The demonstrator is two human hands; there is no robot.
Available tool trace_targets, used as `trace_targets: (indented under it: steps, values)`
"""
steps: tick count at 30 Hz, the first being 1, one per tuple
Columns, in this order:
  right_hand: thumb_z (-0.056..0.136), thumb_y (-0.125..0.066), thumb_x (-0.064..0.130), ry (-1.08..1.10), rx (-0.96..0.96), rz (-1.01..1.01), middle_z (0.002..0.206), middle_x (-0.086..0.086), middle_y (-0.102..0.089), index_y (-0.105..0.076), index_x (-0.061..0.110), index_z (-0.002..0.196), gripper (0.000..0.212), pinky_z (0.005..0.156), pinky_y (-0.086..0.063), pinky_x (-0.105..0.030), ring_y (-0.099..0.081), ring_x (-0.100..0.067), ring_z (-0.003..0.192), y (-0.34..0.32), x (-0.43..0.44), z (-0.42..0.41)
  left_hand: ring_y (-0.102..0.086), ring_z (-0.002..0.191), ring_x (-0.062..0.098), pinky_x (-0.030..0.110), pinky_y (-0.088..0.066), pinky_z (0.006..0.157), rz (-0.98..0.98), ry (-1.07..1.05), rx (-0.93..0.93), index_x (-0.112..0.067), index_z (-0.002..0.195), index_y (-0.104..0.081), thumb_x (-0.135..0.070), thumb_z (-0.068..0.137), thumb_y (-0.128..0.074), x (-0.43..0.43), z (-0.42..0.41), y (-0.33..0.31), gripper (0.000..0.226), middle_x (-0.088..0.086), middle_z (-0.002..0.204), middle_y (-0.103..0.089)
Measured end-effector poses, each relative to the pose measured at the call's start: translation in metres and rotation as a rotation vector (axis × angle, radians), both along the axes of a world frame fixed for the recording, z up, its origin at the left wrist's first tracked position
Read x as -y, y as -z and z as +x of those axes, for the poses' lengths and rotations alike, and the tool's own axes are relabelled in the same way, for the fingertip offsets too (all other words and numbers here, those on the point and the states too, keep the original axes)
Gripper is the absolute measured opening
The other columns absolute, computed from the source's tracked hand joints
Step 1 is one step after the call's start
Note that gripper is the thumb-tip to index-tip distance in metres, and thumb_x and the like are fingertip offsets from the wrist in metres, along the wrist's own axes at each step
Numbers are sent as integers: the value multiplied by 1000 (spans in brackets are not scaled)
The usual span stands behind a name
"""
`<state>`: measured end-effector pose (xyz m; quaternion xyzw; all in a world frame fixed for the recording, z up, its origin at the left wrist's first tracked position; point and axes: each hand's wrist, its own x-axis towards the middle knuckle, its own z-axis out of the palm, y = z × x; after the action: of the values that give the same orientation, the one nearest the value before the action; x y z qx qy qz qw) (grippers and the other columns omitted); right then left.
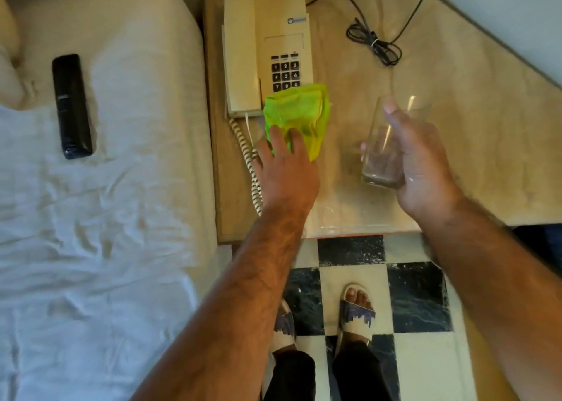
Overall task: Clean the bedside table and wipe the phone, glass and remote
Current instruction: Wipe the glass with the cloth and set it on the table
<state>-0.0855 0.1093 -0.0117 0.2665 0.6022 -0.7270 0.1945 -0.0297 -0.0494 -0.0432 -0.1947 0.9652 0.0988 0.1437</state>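
We find the right hand (422, 163) curled round an empty clear glass (380, 157). It is held tilted, clear of the bench (456, 127), right of centre in the frame. The left hand (286, 160) lies with straight, spread fingers on a bright green cloth (296, 112). It grips nothing. The cloth sits bunched on the bench at centre frame and overlaps the lower edge of the phone (282, 36).

We judge the step in hand to be wiping the glass. To do it well, we would gather the cloth fully into the left hand and keep a firm hold low on the glass. We would turn the glass against the cloth, wall and rim alike, over the bench rather than the floor.

The glass looks thin-walled and tall, faintly clouded toward its base. We cannot tell whether that is residue or reflection. The black remote (72, 105) lies on the bed (121, 218) at upper left, well apart from both hands.
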Motion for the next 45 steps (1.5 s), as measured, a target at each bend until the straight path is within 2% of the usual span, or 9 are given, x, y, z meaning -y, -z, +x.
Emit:
trace_targets:
  steps: [4, 8, 15, 22, 25, 30, 35, 41, 45]
  values:
    - [93, -76, 46, 20, -5, -39, 106, -12, -68, -71, 17, 112, 35, 88, -60, -48, -69, -26, 93, 0, -1, 6, -51, 123, 28, 40, -44, 105, 439, -195, -179, -9, 143, -52, -14, 102, -50, 7, -4, -9, 42, 14, 141, -48]
    - [102, -59, 52, -8, -3, -62, 95, -4, -78, -84, 28, 97, 34, 76, -59, -33, -76, -19, 84, -7, 11, 13, -56, 109, 0, 14, -48, 86, 859, -232, -350, -25, 145, -53, -35, 104, -50, -39, 22, -46, 43, -4, 130, -55]
    - [99, -57, 56, -178, -139, 31, 121, -37, -65, -62, -10, 124, 71, 96, -57, -63, -67, -49, 113, -17, 29, 35, -64, 119, 3, 42, -53, 108, 1169, -510, -417, -29, 146, -54, -48, 111, -36, -51, 1, -55, 44, -9, 129, -67]
    - [113, -40, 26, -9, -53, -129, 119, -23, -59, -54, 0, 136, 37, 103, -49, -42, -59, -28, 109, -17, 25, 4, -9, 158, -2, 23, -18, 128, 834, -139, -454, -33, 165, -24, -47, 111, -31, -83, 47, -59, 56, -13, 174, -10]
    - [114, -40, 34, -145, -92, -99, 114, -1, -76, -72, 20, 128, 37, 95, -59, -26, -73, -6, 105, -12, 18, 26, -17, 155, -2, 14, -19, 121, 827, -181, -412, -35, 166, -20, -44, 112, -31, -66, 17, -59, 56, -9, 174, -19]
    - [102, -58, 49, -179, -130, -93, 114, -7, -76, -66, 5, 122, 49, 93, -60, -42, -74, -20, 103, -9, 15, 26, -54, 135, 9, 39, -47, 113, 945, -376, -374, -38, 162, -27, -46, 112, -29, -68, -8, -64, 51, -9, 156, -50]
    - [88, -81, 50, -97, -160, 100, 77, -8, -61, -59, 1, 92, 54, 60, -48, -23, -58, -11, 62, -10, 5, 7, -55, 126, -12, 13, -47, 100, 991, -322, -323, -49, 157, -31, -56, 108, -30, -86, 48, -66, 49, -24, 147, -55]
    - [94, -64, 53, 44, -115, -125, 99, -10, -78, -61, 16, 120, 45, 87, -60, -45, -75, -27, 92, -13, 3, 27, -68, 110, 21, 43, -52, 101, 1034, -696, -9, -22, 121, -74, -50, 109, -33, -70, -8, -52, 51, 2, 118, -74]
    - [99, -62, 52, 151, -210, -37, 96, -12, -76, -66, 16, 115, 40, 65, -61, -31, -76, -19, 79, -15, 3, 9, -54, 75, -9, 16, -37, 65, 921, -612, -160, -29, 118, -71, -58, 108, -27, -88, 9, -62, 54, -20, 79, -59]
